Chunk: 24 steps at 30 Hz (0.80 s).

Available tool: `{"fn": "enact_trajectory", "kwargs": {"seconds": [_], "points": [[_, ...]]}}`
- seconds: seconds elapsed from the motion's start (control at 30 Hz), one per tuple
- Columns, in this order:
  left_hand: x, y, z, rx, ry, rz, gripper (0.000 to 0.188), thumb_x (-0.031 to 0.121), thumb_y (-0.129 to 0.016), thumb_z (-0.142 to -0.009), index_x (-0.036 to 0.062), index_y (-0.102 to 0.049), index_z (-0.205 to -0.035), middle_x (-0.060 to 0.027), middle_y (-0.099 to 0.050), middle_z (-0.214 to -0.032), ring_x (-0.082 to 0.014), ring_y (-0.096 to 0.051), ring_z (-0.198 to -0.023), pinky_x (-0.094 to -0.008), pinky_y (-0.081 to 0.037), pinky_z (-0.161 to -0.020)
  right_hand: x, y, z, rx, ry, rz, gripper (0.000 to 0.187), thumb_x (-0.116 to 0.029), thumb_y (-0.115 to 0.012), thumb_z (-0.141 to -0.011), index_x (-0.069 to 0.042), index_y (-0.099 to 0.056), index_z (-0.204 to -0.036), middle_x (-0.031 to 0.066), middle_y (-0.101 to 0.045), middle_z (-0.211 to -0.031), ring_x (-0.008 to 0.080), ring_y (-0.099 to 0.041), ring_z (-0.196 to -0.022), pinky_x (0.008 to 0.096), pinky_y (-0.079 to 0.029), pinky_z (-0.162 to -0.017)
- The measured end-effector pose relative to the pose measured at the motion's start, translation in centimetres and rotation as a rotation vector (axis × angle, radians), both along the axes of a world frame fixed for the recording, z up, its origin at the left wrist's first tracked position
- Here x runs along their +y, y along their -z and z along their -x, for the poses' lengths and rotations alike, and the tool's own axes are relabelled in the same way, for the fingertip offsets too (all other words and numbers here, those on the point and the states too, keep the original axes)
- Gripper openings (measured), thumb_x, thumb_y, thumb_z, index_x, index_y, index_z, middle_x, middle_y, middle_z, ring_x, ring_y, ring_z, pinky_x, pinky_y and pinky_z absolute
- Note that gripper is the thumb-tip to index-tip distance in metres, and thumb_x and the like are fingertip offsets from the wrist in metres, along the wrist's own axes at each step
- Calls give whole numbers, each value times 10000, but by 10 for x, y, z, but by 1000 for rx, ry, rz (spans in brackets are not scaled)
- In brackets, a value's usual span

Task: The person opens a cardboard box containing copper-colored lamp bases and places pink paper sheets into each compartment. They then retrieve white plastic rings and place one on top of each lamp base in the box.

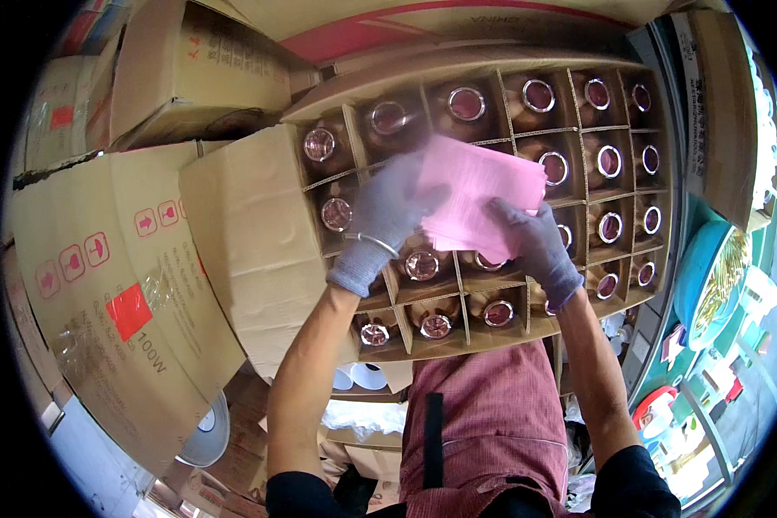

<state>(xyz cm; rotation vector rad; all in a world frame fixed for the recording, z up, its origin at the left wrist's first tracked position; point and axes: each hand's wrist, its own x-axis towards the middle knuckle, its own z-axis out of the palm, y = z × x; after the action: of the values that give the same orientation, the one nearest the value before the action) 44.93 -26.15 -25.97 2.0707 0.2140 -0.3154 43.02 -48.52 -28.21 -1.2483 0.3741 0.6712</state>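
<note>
Both gloved hands, left (380, 220) and right (535, 246), pinch a stack of pink paper sheets (475, 197) at frame centre, just above an open divided carton (492, 337). Round-capped bottles (466, 104) fill its cells. Closed cardboard boxes (121, 285) stack lower left.

This looks like a packing or storage area of a warehouse or small factory. In the middle stands an open cardboard carton (483, 207) split by card dividers into a grid of cells, each holding a shiny round-topped glass piece (466, 104). To the left, large shipping cartons (121, 285) with red handling symbols and clear tape are stacked tightly; more boxes (198, 69) are piled at the far side. A roll of tape (205, 427) lies near left. On the right, shelving (708, 380) holds mixed small goods and a turquoise round container (704, 276).
</note>
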Motion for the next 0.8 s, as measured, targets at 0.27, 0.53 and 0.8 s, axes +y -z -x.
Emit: {"fn": "enact_trajectory", "kwargs": {"seconds": [0.27,0.53,0.8], "points": [[2,-6,60,124,-391,584,225,156,-669,-880,-2,-632,-1036,-47,-655,-913,-138,-627,-786,-279,-551,-687,-22,-12,-7,71,-156,60,371,-254,-713,-839,11,-637,-1088,101,-682,-958,154,-660,-778,297,-577,-650],[0,-7,116,42,-534,767,277,92,-543,-915,-48,-607,-1147,-172,-628,-1156,-295,-643,-1022,-441,-593,-832,-45,-13,4,113,-90,-315,312,-152,-561,-942,55,-569,-1175,172,-628,-1165,228,-650,-1005,320,-539,-830],[-7,-47,129,272,-522,1159,439,162,-526,-956,16,-428,-1359,-138,-581,-1239,-278,-639,-1034,-407,-574,-859,-15,-18,-1,147,-300,-216,410,-179,-690,-870,27,-573,-1205,99,-665,-1076,166,-640,-934,300,-525,-810]]}}
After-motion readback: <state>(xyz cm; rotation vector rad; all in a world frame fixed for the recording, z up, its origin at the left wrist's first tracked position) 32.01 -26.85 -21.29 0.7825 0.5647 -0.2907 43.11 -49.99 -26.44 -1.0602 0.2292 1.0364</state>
